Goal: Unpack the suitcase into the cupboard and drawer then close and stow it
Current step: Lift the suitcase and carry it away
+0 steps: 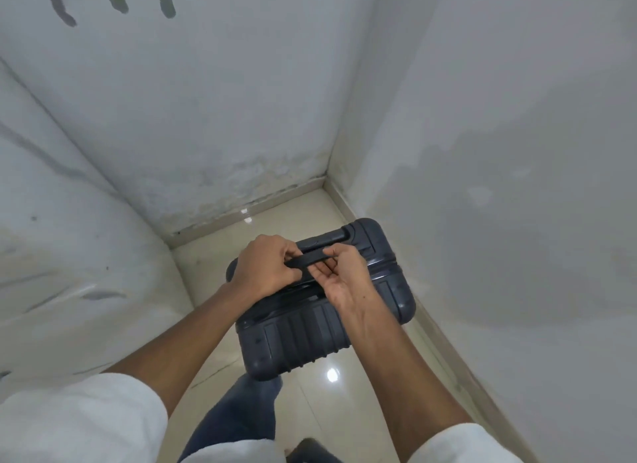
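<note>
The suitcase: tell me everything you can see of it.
The suitcase is a small, dark navy hard shell with ribbed panels and rounded corners, plastic by its look. It is closed and upright, seen from above, in the corner where two pale walls meet, over a glossy cream tiled floor; whether it touches the floor cannot be told. A retracted pull handle sits recessed at its far edge. Both hands hold the carry handle on top: the left hand curls round one end, the right hand round the other.
</note>
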